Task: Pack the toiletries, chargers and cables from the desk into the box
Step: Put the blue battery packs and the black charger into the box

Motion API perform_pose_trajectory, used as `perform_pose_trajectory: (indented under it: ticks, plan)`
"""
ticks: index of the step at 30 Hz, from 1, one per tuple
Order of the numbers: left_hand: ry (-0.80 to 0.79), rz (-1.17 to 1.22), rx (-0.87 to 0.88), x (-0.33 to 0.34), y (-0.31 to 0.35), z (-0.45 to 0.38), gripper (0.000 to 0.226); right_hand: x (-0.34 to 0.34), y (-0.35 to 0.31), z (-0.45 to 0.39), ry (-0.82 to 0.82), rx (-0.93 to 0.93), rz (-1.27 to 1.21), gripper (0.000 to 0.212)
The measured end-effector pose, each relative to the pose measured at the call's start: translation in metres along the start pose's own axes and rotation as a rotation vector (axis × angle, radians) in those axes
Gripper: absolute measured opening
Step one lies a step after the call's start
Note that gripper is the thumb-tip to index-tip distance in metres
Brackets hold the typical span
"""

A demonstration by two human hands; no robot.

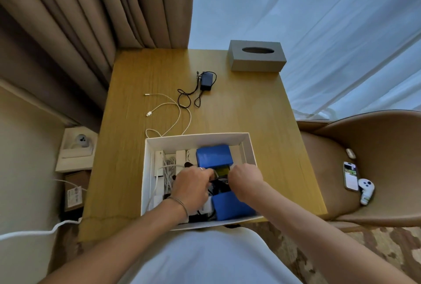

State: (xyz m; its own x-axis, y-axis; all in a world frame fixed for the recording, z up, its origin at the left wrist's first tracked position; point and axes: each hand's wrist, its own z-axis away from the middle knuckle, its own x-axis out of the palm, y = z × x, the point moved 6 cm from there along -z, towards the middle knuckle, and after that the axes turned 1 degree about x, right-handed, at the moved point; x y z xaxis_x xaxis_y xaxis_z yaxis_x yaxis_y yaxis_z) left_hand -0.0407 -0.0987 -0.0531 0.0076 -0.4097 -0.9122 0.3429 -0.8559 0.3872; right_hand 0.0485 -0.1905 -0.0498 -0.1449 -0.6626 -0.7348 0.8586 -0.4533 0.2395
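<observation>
Box (pixel 196 139) sits at the desk's (pixel 250 106) near edge; both hands, left (pixel 190 187) and right (pixel 246 180), curl around a dark item inside; tuck it low between the blue packs (pixel 214 156); charger (pixel 206 81) and white cable (pixel 173 110) wait outside.

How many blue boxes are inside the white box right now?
2: one blue box near the white box's far wall, another at its near right corner. The hands may hide more.
</observation>
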Motion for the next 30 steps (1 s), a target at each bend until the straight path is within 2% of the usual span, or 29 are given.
perform_pose_trajectory:
  ticks: [3,5,7,12,17,24,30]
  plan:
    - [-0.015,-0.029,0.038,-0.001,0.004,-0.004,0.008,-0.001,-0.001,-0.001,-0.008,-0.016,-0.052,0.015]
    - [-0.015,0.001,0.027,-0.006,0.004,-0.007,0.011,-0.013,0.002,0.000,0.079,-0.037,-0.135,0.013]
    - [0.024,0.042,0.012,-0.020,0.003,-0.013,0.013,-0.032,0.011,-0.001,0.183,-0.067,-0.229,0.021]
    - [0.184,0.193,-0.072,-0.073,-0.014,-0.047,0.013,-0.087,0.062,-0.023,0.399,-0.059,-0.764,0.020]
    - [0.179,0.257,-0.210,-0.101,-0.038,-0.116,0.015,-0.118,0.114,-0.068,0.544,0.045,-1.161,0.019]
    - [0.097,0.272,-0.459,-0.091,-0.075,-0.224,0.020,-0.124,0.152,-0.142,0.508,0.096,-1.329,0.024]
    - [0.101,0.206,-0.557,-0.065,-0.098,-0.305,0.021,-0.104,0.170,-0.187,0.460,0.073,-1.386,0.023]
